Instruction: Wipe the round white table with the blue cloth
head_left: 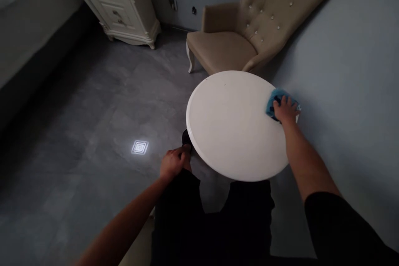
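A round white table (237, 133) stands in front of my seated legs. At its right edge my right hand (286, 110) grips a bunched blue cloth (272, 106) against the tabletop, near the wall. Part of the cloth is hidden under the fingers and palm. My left hand (173, 163) lies on my left knee, beside the table's near left rim. It holds nothing that I can see, and its fingers rest loosely over the leg, partly hidden. A few tiny dark specks show toward the table's far side.
Behind the table is a beige tufted armchair (222, 48) against the grey wall (349, 70). A white carved nightstand (124, 8) stands at the back left, near a bed (28, 29). A bright square patch (139, 147) shows on the grey floor (93, 133).
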A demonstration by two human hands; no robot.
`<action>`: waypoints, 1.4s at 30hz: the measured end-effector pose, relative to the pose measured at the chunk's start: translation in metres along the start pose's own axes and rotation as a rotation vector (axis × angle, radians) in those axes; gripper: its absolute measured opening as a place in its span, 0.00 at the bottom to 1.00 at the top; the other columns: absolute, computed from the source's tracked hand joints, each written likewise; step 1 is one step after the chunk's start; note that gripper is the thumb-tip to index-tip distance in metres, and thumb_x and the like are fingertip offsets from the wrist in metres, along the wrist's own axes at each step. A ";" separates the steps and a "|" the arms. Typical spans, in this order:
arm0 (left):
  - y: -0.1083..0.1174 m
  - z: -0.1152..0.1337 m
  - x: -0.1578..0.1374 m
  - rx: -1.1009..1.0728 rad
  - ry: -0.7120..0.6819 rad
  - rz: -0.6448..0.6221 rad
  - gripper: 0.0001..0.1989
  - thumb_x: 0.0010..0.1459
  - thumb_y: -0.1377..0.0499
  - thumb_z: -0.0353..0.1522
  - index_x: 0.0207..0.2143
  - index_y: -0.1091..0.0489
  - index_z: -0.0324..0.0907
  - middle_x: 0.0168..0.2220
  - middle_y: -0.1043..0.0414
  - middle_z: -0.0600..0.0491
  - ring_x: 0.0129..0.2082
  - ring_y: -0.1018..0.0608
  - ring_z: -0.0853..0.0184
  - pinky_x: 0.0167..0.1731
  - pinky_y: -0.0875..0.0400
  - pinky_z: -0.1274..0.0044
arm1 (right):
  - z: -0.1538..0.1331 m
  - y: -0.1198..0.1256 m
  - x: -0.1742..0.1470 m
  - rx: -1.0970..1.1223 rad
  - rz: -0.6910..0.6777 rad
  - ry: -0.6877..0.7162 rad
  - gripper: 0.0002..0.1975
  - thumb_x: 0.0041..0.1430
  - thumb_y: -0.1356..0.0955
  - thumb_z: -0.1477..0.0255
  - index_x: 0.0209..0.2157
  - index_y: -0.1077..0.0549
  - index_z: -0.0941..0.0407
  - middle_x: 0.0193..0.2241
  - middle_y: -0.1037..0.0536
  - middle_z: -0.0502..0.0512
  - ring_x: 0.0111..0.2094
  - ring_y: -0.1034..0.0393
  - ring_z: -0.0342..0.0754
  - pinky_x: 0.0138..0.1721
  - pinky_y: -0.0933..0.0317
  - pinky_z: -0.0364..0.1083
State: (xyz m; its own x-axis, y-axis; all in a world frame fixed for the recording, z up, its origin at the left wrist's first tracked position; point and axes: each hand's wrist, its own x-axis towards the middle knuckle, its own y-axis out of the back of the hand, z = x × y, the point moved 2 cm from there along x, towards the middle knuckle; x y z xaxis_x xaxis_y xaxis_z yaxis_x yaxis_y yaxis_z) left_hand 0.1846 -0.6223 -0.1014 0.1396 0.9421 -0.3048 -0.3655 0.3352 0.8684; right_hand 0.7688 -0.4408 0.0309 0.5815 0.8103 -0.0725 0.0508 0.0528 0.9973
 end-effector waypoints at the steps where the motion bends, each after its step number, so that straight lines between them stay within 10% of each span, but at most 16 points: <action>1: 0.000 -0.003 0.001 -0.005 0.005 0.008 0.23 0.79 0.48 0.38 0.56 0.12 0.44 0.57 0.11 0.42 0.58 0.14 0.51 0.65 0.23 0.64 | -0.027 0.002 0.021 0.011 -0.006 0.009 0.44 0.84 0.48 0.46 0.88 0.48 0.56 0.87 0.53 0.74 0.85 0.58 0.82 0.77 0.56 0.86; 7: 0.001 -0.010 0.007 -0.017 0.007 0.016 0.22 0.78 0.47 0.37 0.52 0.12 0.42 0.55 0.11 0.41 0.58 0.13 0.50 0.65 0.22 0.63 | -0.236 0.003 0.055 0.065 -0.066 0.280 0.42 0.83 0.46 0.46 0.87 0.45 0.50 0.88 0.55 0.67 0.85 0.62 0.83 0.75 0.60 0.91; 11: 0.004 -0.004 0.008 -0.006 0.011 0.025 0.21 0.77 0.45 0.36 0.53 0.12 0.43 0.54 0.10 0.41 0.57 0.13 0.51 0.65 0.22 0.64 | -0.358 -0.005 -0.031 0.098 -0.112 0.663 0.39 0.84 0.42 0.47 0.85 0.39 0.51 0.88 0.51 0.63 0.85 0.65 0.83 0.76 0.69 0.91; 14: 0.005 0.002 0.008 -0.007 0.002 0.014 0.21 0.77 0.45 0.36 0.55 0.11 0.43 0.55 0.10 0.41 0.58 0.12 0.52 0.66 0.23 0.64 | -0.391 -0.011 -0.128 0.115 -0.151 0.902 0.39 0.84 0.38 0.47 0.82 0.34 0.57 0.87 0.47 0.59 0.85 0.65 0.83 0.78 0.72 0.89; 18: 0.007 0.006 0.005 0.040 0.011 -0.012 0.22 0.77 0.46 0.36 0.52 0.10 0.42 0.55 0.10 0.40 0.58 0.12 0.52 0.65 0.22 0.66 | -0.348 -0.019 -0.253 0.086 -0.131 1.109 0.39 0.80 0.36 0.43 0.82 0.34 0.46 0.86 0.43 0.39 0.87 0.67 0.73 0.84 0.73 0.80; 23: 0.005 0.012 -0.002 0.140 -0.025 -0.076 0.20 0.74 0.44 0.36 0.48 0.11 0.41 0.53 0.10 0.38 0.58 0.12 0.49 0.65 0.23 0.66 | -0.211 -0.029 -0.344 0.099 -0.116 1.221 0.39 0.77 0.35 0.42 0.83 0.37 0.35 0.85 0.49 0.30 0.89 0.69 0.61 0.87 0.71 0.71; 30: 0.002 0.020 -0.005 0.145 0.029 -0.019 0.26 0.78 0.50 0.39 0.49 0.10 0.41 0.54 0.11 0.38 0.57 0.12 0.48 0.65 0.22 0.64 | -0.051 -0.023 -0.269 0.008 -0.134 0.845 0.42 0.81 0.41 0.42 0.86 0.39 0.47 0.87 0.51 0.50 0.88 0.63 0.74 0.84 0.60 0.81; 36: 0.007 0.020 -0.003 0.184 0.050 -0.018 0.26 0.79 0.50 0.40 0.48 0.11 0.39 0.54 0.11 0.37 0.57 0.13 0.48 0.62 0.22 0.65 | -0.100 0.000 -0.152 0.012 -0.098 0.457 0.44 0.84 0.45 0.47 0.88 0.48 0.58 0.88 0.58 0.63 0.86 0.66 0.82 0.80 0.64 0.86; 42: 0.010 0.026 -0.005 0.200 0.065 -0.023 0.26 0.78 0.50 0.39 0.47 0.11 0.40 0.54 0.11 0.37 0.57 0.12 0.49 0.61 0.21 0.65 | -0.188 -0.009 -0.247 0.075 -0.041 0.783 0.44 0.84 0.43 0.43 0.86 0.44 0.56 0.87 0.53 0.60 0.86 0.62 0.81 0.81 0.62 0.84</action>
State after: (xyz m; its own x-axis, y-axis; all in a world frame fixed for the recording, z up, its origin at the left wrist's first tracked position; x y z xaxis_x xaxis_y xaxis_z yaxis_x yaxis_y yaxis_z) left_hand 0.2041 -0.6236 -0.0812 0.0843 0.9350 -0.3444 -0.1719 0.3541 0.9193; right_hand 0.4722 -0.5316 0.0419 -0.1624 0.9853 -0.0532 0.1304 0.0748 0.9886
